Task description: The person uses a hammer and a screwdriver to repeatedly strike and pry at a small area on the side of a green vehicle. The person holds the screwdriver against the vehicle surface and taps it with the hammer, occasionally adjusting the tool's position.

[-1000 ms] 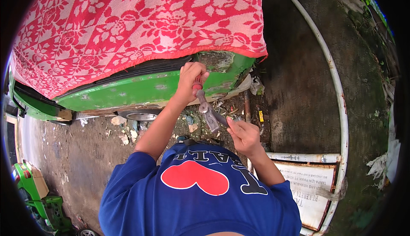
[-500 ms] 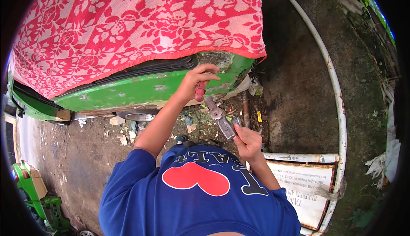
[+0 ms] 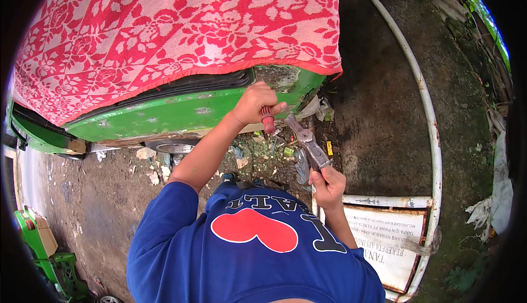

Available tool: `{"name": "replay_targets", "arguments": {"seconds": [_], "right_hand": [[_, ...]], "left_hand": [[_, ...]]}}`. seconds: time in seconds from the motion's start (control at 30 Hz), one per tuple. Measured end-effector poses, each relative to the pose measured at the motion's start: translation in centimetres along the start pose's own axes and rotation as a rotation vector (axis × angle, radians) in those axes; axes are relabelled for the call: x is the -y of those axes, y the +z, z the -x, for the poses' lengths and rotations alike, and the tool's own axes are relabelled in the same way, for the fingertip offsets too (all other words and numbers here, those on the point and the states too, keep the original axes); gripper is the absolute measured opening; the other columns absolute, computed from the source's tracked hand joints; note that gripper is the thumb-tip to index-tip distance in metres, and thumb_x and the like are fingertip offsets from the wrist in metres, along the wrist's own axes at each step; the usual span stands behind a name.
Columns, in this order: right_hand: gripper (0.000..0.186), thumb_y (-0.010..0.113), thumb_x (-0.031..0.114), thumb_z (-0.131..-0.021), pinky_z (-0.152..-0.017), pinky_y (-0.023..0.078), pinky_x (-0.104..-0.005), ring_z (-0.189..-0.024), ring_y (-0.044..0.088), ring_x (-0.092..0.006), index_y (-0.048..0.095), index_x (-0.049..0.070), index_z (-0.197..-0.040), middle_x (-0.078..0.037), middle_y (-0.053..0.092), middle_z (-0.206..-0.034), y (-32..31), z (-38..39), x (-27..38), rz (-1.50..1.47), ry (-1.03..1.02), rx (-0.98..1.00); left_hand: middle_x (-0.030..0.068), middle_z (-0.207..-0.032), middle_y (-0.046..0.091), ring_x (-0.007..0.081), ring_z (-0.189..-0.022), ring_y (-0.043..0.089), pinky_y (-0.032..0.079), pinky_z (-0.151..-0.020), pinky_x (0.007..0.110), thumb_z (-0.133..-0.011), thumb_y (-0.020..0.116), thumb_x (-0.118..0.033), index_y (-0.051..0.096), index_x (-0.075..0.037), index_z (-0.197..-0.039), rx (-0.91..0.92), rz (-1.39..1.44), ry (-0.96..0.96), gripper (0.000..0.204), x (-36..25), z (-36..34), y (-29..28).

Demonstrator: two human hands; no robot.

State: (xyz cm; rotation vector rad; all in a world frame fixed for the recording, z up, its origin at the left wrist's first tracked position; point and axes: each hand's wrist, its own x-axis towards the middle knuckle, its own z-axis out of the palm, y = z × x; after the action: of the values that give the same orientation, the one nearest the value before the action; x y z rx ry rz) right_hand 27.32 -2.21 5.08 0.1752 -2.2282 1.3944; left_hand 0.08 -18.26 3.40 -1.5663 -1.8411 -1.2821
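My left hand (image 3: 254, 101) is closed around a red cylindrical tool handle (image 3: 268, 121), held in front of the green car body (image 3: 159, 119) with its scuffed paint patches. In my right hand (image 3: 328, 185) is a worn metal hammer (image 3: 307, 141), its head tilted up toward the tip of the red handle, with a small space between them. A red and pink floral blanket (image 3: 181, 23) drapes over the car, above the dark window trim (image 3: 203, 83) and a corroded bare patch (image 3: 277, 75).
A car wheel (image 3: 178, 147) sits under the body among scattered debris. A long white pipe (image 3: 431, 113) and a framed white signboard (image 3: 387, 231) lie on the right. Green vehicle parts (image 3: 55, 264) are at the lower left. Plants (image 3: 466, 1) grow along the upper right edge.
My left hand has turned, its fingers wrapping back round the red handle. My right hand has moved right and down with the hammer, which has swung to a steeper angle.
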Motion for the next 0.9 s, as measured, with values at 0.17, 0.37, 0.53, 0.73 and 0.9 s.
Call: {"name": "replay_targets", "arguments": {"seconds": [0.17, 0.37, 0.53, 0.73, 0.9], "right_hand": [[0.04, 0.065, -0.003, -0.091, -0.054, 0.045, -0.0252, -0.058, 0.055, -0.0122, 0.062, -0.004, -0.13, -0.01, 0.063, -0.076, 0.4, 0.2, 0.2, -0.006, 0.009, 0.003], [0.039, 0.064, -0.003, -0.092, -0.054, 0.047, -0.0249, -0.059, 0.056, -0.0108, 0.061, -0.004, -0.13, -0.008, 0.064, -0.078, 0.8, 0.2, 0.3, -0.079, 0.104, -0.017], [0.027, 0.059, 0.003, -0.097, -0.055, 0.048, -0.0272, -0.06, 0.056, -0.0118, 0.063, -0.005, -0.122, -0.007, 0.063, -0.074, 0.9, -0.2, 0.6, -0.052, 0.098, -0.016], [0.038, 0.065, -0.004, -0.091, -0.054, 0.049, -0.0256, -0.06, 0.059, -0.0115, 0.062, -0.005, -0.128, -0.01, 0.066, -0.079, 1.2, -0.1, 0.1, -0.089, 0.085, -0.042], [0.037, 0.065, -0.003, -0.091, -0.054, 0.049, -0.0255, -0.06, 0.059, -0.0116, 0.062, -0.005, -0.128, -0.01, 0.066, -0.079, 1.2, -0.3, 0.3, -0.086, 0.087, -0.039]], "left_hand": [[0.0082, -0.056, 0.045, 0.0294, -0.055, 0.048, 0.04, -0.057, 0.04, -0.079, 0.075, -0.013, 0.041, -0.007, -0.057, -0.036, 0.014, 0.031, 0.041, 0.0, -0.1, -0.2], [0.0083, -0.056, 0.044, 0.0294, -0.054, 0.048, 0.04, -0.057, 0.04, -0.078, 0.075, -0.01, 0.041, -0.006, -0.057, -0.062, 0.01, 0.041, 0.04, 0.1, -0.4, -0.3], [0.0082, -0.056, 0.044, 0.0292, -0.055, 0.048, 0.04, -0.057, 0.04, -0.077, 0.075, -0.009, 0.041, -0.006, -0.058, -0.07, 0.018, 0.048, 0.039, 0.2, -0.2, -0.5], [0.0085, -0.056, 0.044, 0.0292, -0.055, 0.048, 0.04, -0.057, 0.04, -0.077, 0.075, -0.008, 0.042, -0.006, -0.058, -0.072, 0.012, 0.063, 0.038, 0.3, -0.3, -0.5], [0.0086, -0.057, 0.043, 0.0293, -0.055, 0.048, 0.04, -0.057, 0.04, -0.077, 0.074, -0.008, 0.041, -0.006, -0.058, -0.077, 0.027, 0.056, 0.038, 0.2, -0.4, -0.6]]}}
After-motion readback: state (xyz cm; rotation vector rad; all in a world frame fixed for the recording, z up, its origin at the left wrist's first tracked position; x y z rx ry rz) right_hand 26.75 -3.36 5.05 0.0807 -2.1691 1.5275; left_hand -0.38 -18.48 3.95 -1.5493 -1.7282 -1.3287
